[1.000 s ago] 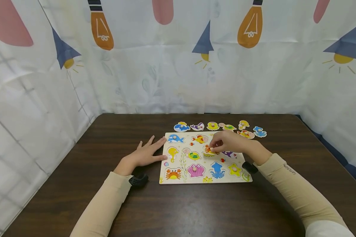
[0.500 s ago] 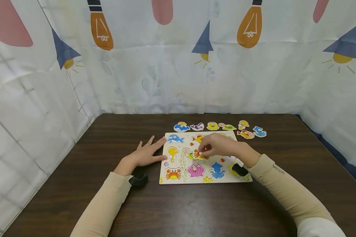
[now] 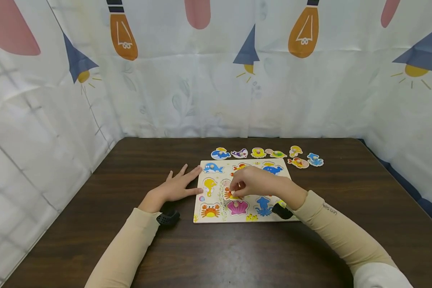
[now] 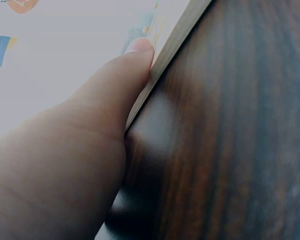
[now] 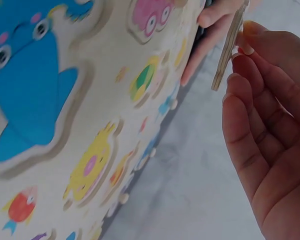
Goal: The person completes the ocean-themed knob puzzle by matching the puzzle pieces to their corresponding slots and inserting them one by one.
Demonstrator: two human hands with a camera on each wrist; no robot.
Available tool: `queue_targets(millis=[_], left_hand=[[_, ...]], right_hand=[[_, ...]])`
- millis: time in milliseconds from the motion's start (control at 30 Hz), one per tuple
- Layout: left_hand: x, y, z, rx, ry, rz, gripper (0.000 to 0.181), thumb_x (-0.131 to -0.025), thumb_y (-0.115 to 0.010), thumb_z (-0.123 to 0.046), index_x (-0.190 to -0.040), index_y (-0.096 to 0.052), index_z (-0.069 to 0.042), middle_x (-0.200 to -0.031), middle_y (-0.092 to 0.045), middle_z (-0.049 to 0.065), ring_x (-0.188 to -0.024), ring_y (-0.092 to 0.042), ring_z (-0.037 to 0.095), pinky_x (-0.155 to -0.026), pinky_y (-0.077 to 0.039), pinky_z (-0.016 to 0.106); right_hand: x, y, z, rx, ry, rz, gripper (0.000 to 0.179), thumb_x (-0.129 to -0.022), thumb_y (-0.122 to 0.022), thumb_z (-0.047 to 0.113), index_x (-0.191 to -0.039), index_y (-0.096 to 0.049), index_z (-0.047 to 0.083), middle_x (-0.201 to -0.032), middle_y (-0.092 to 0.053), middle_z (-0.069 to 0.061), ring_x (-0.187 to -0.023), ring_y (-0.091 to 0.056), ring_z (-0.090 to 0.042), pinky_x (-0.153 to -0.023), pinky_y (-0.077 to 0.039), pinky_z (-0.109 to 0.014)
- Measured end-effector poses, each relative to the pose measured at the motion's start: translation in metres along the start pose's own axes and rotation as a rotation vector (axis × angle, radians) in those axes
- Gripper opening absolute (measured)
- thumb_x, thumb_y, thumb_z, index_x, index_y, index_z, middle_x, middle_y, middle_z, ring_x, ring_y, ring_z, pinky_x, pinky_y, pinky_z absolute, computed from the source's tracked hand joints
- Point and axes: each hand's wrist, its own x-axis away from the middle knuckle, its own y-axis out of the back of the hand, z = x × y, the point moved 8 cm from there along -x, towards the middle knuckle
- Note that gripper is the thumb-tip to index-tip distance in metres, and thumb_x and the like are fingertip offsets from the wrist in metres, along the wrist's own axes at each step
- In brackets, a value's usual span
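My right hand (image 3: 257, 182) pinches an orange crab puzzle piece (image 3: 228, 195) by its small knob, over the middle-left part of the wooden puzzle board (image 3: 198, 208). In the right wrist view the crab piece (image 5: 226, 55) shows edge-on, raised above the board, between thumb and fingertips. My left hand (image 3: 173, 187) lies with fingers spread at the board's left side, and its thumb (image 4: 132, 57) touches the board's edge. A printed crab recess (image 3: 210, 211) is at the lower left of the board. A pink shell piece (image 3: 237, 208) and a blue dolphin piece (image 3: 213, 168) sit in their places.
Behind the board several loose knobbed pieces lie in a row, among them a blue whale (image 3: 221, 154), a turtle (image 3: 276, 154), a fish (image 3: 298, 163) and a blue squid (image 3: 315, 160). The dark wooden table (image 3: 216, 256) ends at a printed curtain (image 3: 216, 100).
My right hand has carried the crab piece leftward and slightly nearer across the board, from its right half to above the turtle area. The left hand has stayed still.
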Motion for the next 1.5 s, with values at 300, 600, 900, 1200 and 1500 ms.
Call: queue_targets(millis=[300, 600, 900, 1200, 1500], left_hand=[[-0.001, 0.0, 0.0, 0.0, 0.005, -0.001, 0.092, -0.097, -0.056, -0.066, -0.167, -0.014, -0.024, -0.171, -0.016, 0.004, -0.156, 0.003, 0.04, -0.113, 0.006, 0.074], [-0.002, -0.001, 0.0, -0.007, -0.004, -0.005, 0.09, -0.098, -0.056, -0.063, -0.167, -0.015, -0.022, -0.17, -0.017, 0.006, -0.155, 0.001, 0.042, -0.112, 0.004, 0.076], [-0.002, 0.0, 0.0, -0.013, -0.008, -0.009, 0.089, -0.099, -0.056, -0.062, -0.167, -0.015, -0.023, -0.17, -0.017, 0.005, -0.155, 0.002, 0.041, -0.112, 0.005, 0.076], [0.0, 0.0, 0.0, 0.005, -0.009, -0.004, 0.089, -0.099, -0.056, -0.062, -0.167, -0.015, -0.022, -0.171, -0.016, 0.004, -0.155, 0.003, 0.041, -0.112, 0.006, 0.076], [-0.001, 0.001, 0.0, 0.007, -0.01, -0.003, 0.089, -0.099, -0.056, -0.062, -0.167, -0.014, -0.023, -0.171, -0.015, 0.004, -0.155, 0.004, 0.04, -0.112, 0.007, 0.075]], right_hand=[[-0.013, -0.011, 0.017, 0.024, -0.016, 0.022, 0.007, -0.092, -0.08, 0.019, -0.096, -0.081, 0.014, -0.081, -0.064, 0.013, -0.072, -0.054, -0.003, -0.066, -0.051, -0.021], [-0.026, -0.023, 0.03, 0.029, 0.013, 0.024, 0.007, -0.092, -0.081, 0.019, -0.096, -0.081, 0.013, -0.08, -0.065, 0.012, -0.072, -0.054, -0.003, -0.067, -0.051, -0.019], [-0.037, -0.036, 0.037, 0.023, -0.035, 0.091, 0.007, -0.091, -0.081, 0.018, -0.097, -0.082, 0.013, -0.081, -0.066, 0.011, -0.075, -0.056, -0.005, -0.07, -0.05, -0.019], [-0.045, -0.048, 0.04, 0.096, -0.019, 0.116, 0.006, -0.092, -0.08, 0.017, -0.095, -0.083, 0.013, -0.077, -0.067, 0.012, -0.073, -0.056, -0.005, -0.071, -0.048, -0.019], [-0.051, -0.055, 0.039, 0.121, -0.074, 0.131, 0.007, -0.092, -0.08, 0.019, -0.097, -0.083, 0.016, -0.08, -0.068, 0.013, -0.074, -0.057, -0.005, -0.071, -0.049, -0.021]])
